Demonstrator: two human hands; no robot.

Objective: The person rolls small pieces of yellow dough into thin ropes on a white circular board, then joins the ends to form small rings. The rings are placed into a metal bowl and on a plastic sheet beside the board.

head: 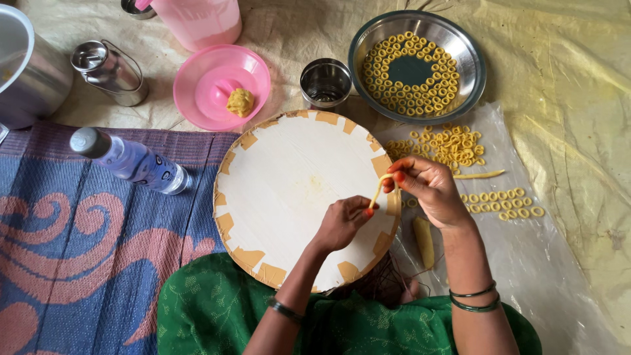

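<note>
- The fingers (398, 176) of the right hand (427, 190) are pinched together on the top end of a thin yellow dough strip (377, 190), just right of the middle of the frame.
- The left hand (342, 222) pinches the low end of the same strip with its fingers together, a bit lower and to the left.
- The strip stands up at a slant between the two hands, over the right edge of the round white board (289, 177).
- Both arms come up from the bottom of the frame. The right wrist has two green bangles (474, 299). The left wrist has one dark bangle (284, 309).
- One fat dough roll (424, 240) lies just right of the board, under the right hand.
- One long dough strip (480, 174) lies on the clear plastic sheet (559, 263), right of the right hand.
- Many small dough rings (447, 144) lie in a heap on the sheet, and more sit in two short rows (503, 204). There are too many to count.
- One steel bowl (473, 59) at the upper right holds lots more rings.
- One small steel cup (326, 83) stands above the board.
- One pink bowl (210, 79) in the upper middle holds one lump of dough (240, 102).
- One plastic bottle (131, 162) lies on the blue mat (79, 250) at the left.
- One steel can (108, 71) lies in the upper left.
</note>
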